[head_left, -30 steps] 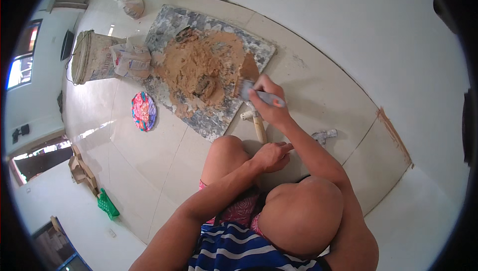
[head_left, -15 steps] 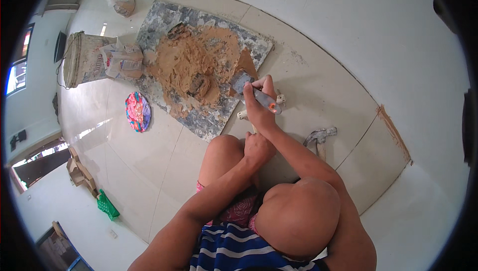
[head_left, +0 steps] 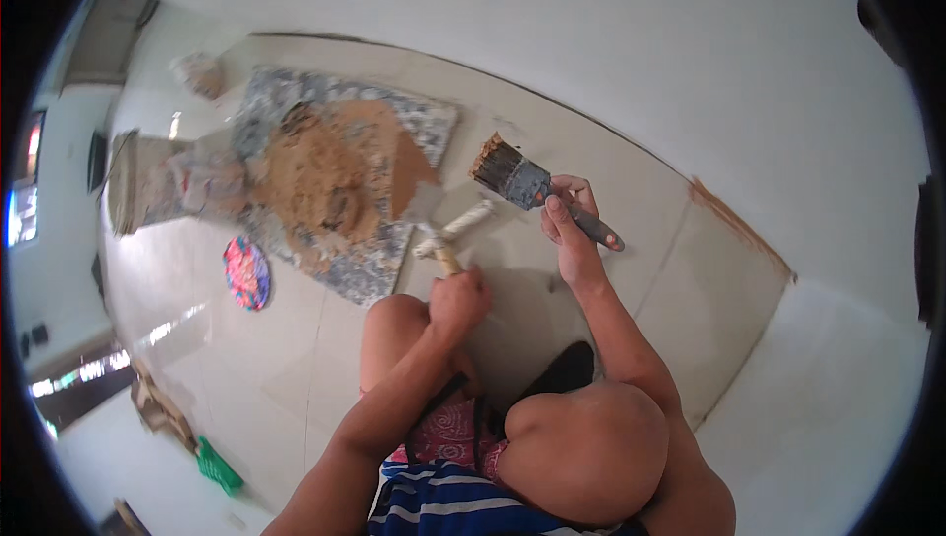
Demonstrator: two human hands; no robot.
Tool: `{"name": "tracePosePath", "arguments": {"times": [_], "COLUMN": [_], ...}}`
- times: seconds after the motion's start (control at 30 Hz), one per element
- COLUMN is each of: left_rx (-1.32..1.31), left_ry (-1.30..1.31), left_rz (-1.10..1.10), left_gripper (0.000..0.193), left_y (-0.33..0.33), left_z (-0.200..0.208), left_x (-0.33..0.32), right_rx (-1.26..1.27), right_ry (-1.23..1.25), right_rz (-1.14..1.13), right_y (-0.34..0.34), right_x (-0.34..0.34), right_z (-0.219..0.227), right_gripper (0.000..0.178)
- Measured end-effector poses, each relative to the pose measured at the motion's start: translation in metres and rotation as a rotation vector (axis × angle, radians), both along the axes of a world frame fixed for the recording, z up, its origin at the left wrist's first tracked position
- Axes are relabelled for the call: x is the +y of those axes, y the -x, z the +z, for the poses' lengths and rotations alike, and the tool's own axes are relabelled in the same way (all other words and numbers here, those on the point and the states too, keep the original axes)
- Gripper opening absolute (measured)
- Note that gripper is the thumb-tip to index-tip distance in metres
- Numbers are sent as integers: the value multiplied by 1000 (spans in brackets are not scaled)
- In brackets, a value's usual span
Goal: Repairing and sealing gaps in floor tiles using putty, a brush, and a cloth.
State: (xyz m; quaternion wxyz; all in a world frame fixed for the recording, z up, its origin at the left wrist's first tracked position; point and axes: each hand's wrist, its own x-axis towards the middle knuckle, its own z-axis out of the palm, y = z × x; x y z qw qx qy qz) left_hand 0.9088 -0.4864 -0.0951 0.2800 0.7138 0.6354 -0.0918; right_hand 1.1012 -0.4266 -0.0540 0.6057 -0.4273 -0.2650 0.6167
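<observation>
My right hand [head_left: 572, 216] is closed around the dark handle of a wide paintbrush [head_left: 522, 181]. The brush is raised over the floor, its dark bristles tipped with brown paste and its metal band smeared grey. My left hand [head_left: 459, 304] grips a pale wooden handle with a cream crossbar [head_left: 455, 231], low beside my knee. Beyond the crossbar a flat piece coated in brown [head_left: 411, 176] overlaps the board's edge; it looks like this tool's blade. A heap of brown paste [head_left: 315, 176] lies on the grey-stained board [head_left: 370, 275], with darker lumps in it.
A smeared bucket [head_left: 148, 181] lies on its side left of the board, a plastic bag [head_left: 212, 181] against it. Another bag [head_left: 200, 75] sits farther back. A colourful round cloth [head_left: 246, 273] lies on the tiles. The white wall [head_left: 631, 53] runs along the right.
The brush has lifted away from the brown-coated piece and moved right. My left hand has shifted left with the wooden handle. The view has turned, and the hammer no longer shows.
</observation>
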Motion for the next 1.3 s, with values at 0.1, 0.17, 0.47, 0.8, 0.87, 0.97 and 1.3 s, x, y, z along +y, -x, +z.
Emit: {"name": "tracePosePath", "arguments": {"times": [0.1,0.17,0.47,0.8,0.87,0.97,1.3], "left_rx": [-1,-15,-14,-36,-40,-47,-55], "left_ry": [2,-4,-54,-83,-99,-119,-108], "left_rz": [55,69,19,5,7,-23,-20], "left_gripper": [22,25,22,20,19,20,18], "left_y": [-5,-2,-9,-4,-1,-2,-2], "left_z": [5,2,0,-1,1,-1,-2], "left_x": [2,3,-4,-5,-6,-7,-6], "right_rx": [33,-4,-259,176,179,183,128], "right_ry": [129,141,290,474,468,386,231], "right_rz": [-150,-201,-767,-1229,-1238,-1291,-1452], "right_y": [-45,-78,-202,-196,-185,-183,-168], "right_x": [-28,-48,-113,-84,-77,-69,-33], "right_z": [-6,-21,-44,-87,-87,-95,-94], "right_gripper": [30,30,15,20,18,16,13]}}
